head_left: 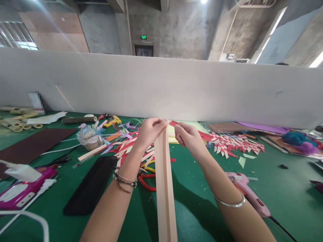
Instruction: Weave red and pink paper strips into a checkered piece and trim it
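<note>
A long beige strip (165, 188) with a lengthwise crease hangs toward me over the green table. Its far end is pinched in my left hand (153, 131), between thumb and fingers. Just to the right, my right hand (186, 136) has its fingers curled together, apart from the strip; what it holds, if anything, is too small to make out. Behind and beside the hands lie red and beige paper strips (126, 146) and pale yellow sheets (199, 127). Red-handled scissors (147, 183) are partly hidden by the strip.
A black phone (92, 185) and a magenta power strip (30, 188) with white cables lie left. On the right are a pink glue gun (248, 193) and red-and-white woven pieces (234, 143). A white partition (161, 87) stands behind.
</note>
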Motion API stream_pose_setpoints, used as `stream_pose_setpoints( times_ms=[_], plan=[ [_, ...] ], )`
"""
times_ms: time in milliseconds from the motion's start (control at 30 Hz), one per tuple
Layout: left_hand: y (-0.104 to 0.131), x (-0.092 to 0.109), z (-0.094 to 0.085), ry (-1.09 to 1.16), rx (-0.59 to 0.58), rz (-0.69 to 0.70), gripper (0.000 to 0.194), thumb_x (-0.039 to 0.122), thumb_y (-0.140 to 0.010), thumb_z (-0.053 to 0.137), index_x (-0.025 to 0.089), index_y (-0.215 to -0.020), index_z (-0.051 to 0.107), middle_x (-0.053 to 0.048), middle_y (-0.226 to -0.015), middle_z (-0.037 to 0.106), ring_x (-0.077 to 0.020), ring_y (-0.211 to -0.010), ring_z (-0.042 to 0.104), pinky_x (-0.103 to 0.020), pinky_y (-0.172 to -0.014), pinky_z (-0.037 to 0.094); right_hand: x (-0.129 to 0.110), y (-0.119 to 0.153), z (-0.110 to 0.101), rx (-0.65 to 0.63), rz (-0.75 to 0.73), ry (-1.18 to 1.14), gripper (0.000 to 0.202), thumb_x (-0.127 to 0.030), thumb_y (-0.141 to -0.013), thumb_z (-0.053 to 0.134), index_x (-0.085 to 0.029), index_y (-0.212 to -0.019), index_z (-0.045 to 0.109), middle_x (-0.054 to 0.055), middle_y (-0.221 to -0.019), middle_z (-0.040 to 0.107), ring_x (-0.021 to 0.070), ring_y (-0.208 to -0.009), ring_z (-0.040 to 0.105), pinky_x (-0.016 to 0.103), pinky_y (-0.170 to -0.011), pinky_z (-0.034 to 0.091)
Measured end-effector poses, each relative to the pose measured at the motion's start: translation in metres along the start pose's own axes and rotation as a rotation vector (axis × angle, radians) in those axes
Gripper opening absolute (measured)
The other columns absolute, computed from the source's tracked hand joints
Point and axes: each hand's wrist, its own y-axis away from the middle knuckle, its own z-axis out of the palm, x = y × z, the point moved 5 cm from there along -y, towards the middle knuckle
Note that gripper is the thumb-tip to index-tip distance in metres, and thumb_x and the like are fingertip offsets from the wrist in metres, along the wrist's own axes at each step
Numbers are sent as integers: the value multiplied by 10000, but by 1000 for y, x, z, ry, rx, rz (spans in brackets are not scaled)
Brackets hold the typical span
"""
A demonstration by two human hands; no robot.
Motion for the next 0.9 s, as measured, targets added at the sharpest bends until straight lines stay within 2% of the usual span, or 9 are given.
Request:
stream_pose_setpoints(
  times_ms=[133, 300, 500, 667, 833, 900],
  plan=[
    [4, 8, 11, -6, -83, 25, 297, 353, -779, 512, 164, -552, 484, 51, -532, 383, -78, -498, 314, -204, -468, 268, -2, 0, 4, -40, 0, 8, 344, -436, -841, 452, -198, -603, 381, -87, -400, 355, 49, -377, 294, 196, -396, 234],
    [5, 8, 17, 16, -112, 6, 323, 401, -782, 492, 168, -560, 467, 47, -526, 363, -82, -497, 308, -205, -462, 264, 3, -1, 2, -78, 12, -15, 344, -408, -843, 465, -196, -585, 383, -74, -428, 397, 49, -386, 331, 191, -394, 254],
    [2, 3, 17, 21, -76, 16, 327, 415, -767, 508, 166, -557, 480, 51, -538, 381, -85, -507, 317, -213, -485, 266, 2, -2, -2, -48, -15, 3, 317, -329, -831, 457, -192, -557, 376, -78, -409, 390, 40, -371, 310, 185, -389, 228],
    [0, -1, 8, 32, -6, -9, 345, 448, -770, 515, 174, -570, 458, 59, -524, 328, -77, -479, 294, -213, -453, 234, 2, -1, -2, -22, 7, 8, 267, -273, -811, 443, -193, -562, 390, -78, -411, 388, 44, -377, 309, 184, -392, 239],
    [-1, -6, 8, 219, -124, -113, 333, 508, -726, 578, 177, -756, 571, 49, -562, 443, -79, -480, 387, -207, -471, 298, 3, -3, -6, 55, -32, -30, 294, -304, -819, 447, -194, -554, 384, -75, -419, 387, 46, -379, 318, 188, -402, 250],
    [0, -6, 10, 245, -178, -129, 333, 496, -707, 607, 170, -766, 588, 43, -579, 475, -82, -497, 407, -208, -489, 314, 4, -3, -8, 77, -27, -37, 295, -317, -823, 441, -196, -559, 383, -76, -417, 380, 50, -381, 321, 191, -405, 248]
  ],
)
